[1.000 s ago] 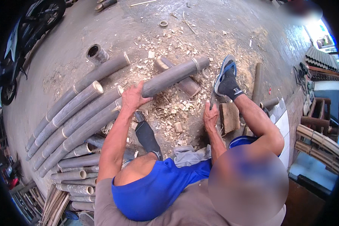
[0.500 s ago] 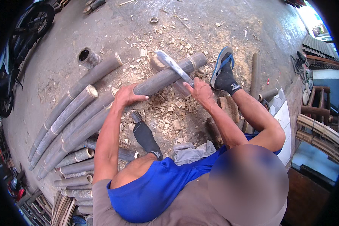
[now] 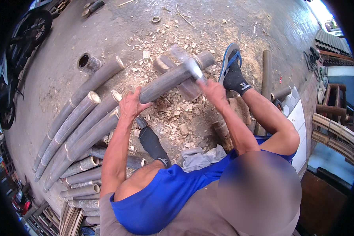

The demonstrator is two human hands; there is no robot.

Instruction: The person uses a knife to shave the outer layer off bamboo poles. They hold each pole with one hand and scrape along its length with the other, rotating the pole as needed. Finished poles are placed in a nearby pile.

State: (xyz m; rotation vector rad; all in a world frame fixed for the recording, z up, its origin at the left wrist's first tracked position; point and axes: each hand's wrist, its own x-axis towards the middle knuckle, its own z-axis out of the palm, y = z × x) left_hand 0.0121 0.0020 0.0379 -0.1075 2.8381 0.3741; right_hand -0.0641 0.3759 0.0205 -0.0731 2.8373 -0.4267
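A long dark bamboo pole (image 3: 167, 84) runs from the lower left to the upper middle. Near its far end it lies across a short, thick bamboo piece (image 3: 190, 89) on the floor. My left hand (image 3: 133, 104) is wrapped over the pole, with the thumb along its near side. My right hand (image 3: 214, 93) is closed round the handle of a machete (image 3: 193, 67). The blade is smeared by motion and crosses over the pole near its far end; whether it touches the pole I cannot tell.
Pale wood chips (image 3: 173, 114) cover the floor around the pole. Several more bamboo poles (image 3: 76, 118) lie at the left, beside an upright bamboo section (image 3: 88, 63). My sandalled foot (image 3: 236, 70) is close to the pole's far end. A motorbike (image 3: 27, 39) stands far left.
The machete blade has swung and is now blurred, its lower part shifted right over the pole. My right hand has shifted slightly right; my left hand remains on the pole.
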